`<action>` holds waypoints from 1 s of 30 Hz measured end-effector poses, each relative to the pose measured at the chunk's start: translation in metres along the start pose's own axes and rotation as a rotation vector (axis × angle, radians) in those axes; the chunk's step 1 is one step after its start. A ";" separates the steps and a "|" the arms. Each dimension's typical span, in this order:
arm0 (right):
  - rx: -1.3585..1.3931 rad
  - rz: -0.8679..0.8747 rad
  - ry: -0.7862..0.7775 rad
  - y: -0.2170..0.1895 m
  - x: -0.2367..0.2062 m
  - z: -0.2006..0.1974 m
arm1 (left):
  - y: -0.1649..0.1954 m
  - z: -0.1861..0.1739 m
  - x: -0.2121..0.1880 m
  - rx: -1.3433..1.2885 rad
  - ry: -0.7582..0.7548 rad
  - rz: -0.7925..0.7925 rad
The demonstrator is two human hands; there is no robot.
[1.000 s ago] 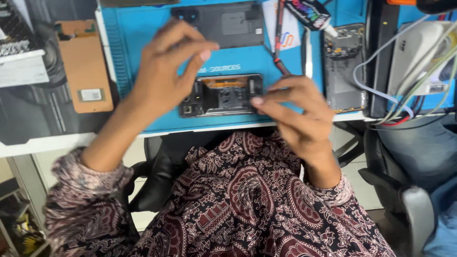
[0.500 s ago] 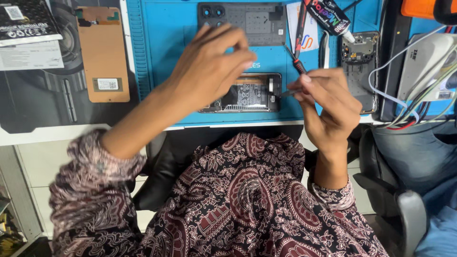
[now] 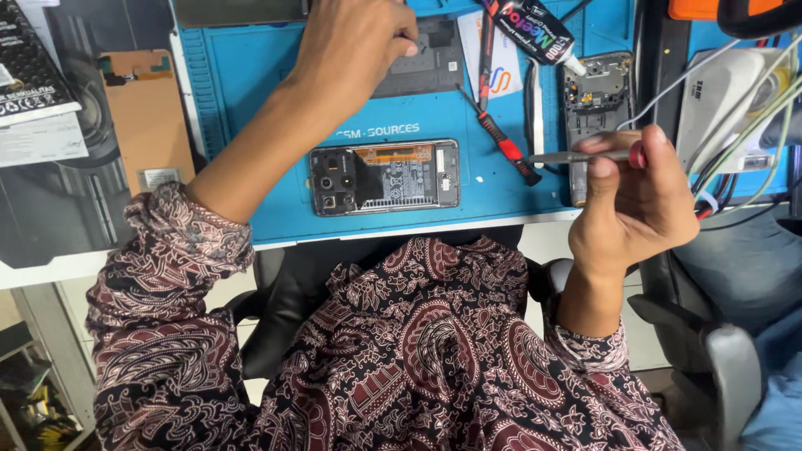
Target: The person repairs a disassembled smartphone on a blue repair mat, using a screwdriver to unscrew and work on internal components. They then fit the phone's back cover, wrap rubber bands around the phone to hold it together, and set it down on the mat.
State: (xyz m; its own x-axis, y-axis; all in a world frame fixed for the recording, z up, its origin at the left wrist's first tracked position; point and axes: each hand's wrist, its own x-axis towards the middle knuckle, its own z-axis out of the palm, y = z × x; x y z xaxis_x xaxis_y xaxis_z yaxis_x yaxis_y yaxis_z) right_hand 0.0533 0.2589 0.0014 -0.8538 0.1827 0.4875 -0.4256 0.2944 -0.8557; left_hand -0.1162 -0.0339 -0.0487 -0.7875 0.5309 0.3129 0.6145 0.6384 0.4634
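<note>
Left hand: my left hand [image 3: 355, 50] reaches out over the far part of the blue mat [image 3: 251, 125], fingers curled together above the dark back cover [image 3: 430, 63]. I cannot tell whether the grip is closed on anything; the fingertips are hidden behind the knuckles.
Right hand: my right hand [image 3: 635, 196] is lifted off the table, just right of the mat's near edge. The grip is clamped on a slim metal tool [image 3: 576, 156], thumb and forefinger pinching it near its red end, the shaft pointing left.
Opened phone: the opened phone [image 3: 384, 177] lies flat on the mat between my two hands, back off, camera block at its left end, battery and orange flex showing. Neither hand touches it.
Screwdriver: a red and black screwdriver [image 3: 501, 142] lies slanted on the mat just right of the phone, near the tip of the held tool.
Glue tube: a black glue tube [image 3: 535, 32] lies at the far edge, nozzle pointing right.
Second phone frame: a second phone frame [image 3: 595, 92] stands lengthwise at the mat's right edge, behind my right hand.
Brown panel: a brown panel [image 3: 142, 117] lies left of the mat, well apart from both hands.
Cables: white and green cables [image 3: 735, 108] run over a white box at far right.
Lap: patterned dark red cloth [image 3: 418, 351] fills the near view below the table edge.
</note>
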 end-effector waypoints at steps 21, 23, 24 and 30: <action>0.089 -0.123 0.055 -0.021 0.011 0.025 | 0.102 -0.051 -0.069 -1.121 -0.095 -0.301; 0.126 -0.149 0.106 -0.024 0.010 0.030 | 0.113 -0.041 -0.082 -1.324 0.005 -0.344; 0.145 -0.160 0.130 -0.026 0.010 0.032 | 0.118 -0.036 -0.088 -1.365 0.040 -0.371; 0.119 -0.169 0.069 -0.044 0.006 0.046 | 0.131 0.001 -0.103 -1.606 0.195 -0.370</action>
State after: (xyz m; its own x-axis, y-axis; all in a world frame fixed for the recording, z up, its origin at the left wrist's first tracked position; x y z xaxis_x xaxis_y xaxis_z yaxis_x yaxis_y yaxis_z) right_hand 0.0531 0.2037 0.0335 -0.7464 0.2054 0.6330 -0.5968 0.2141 -0.7733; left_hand 0.0455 -0.0045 -0.0214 -0.9402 0.3391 0.0330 -0.1688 -0.5477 0.8195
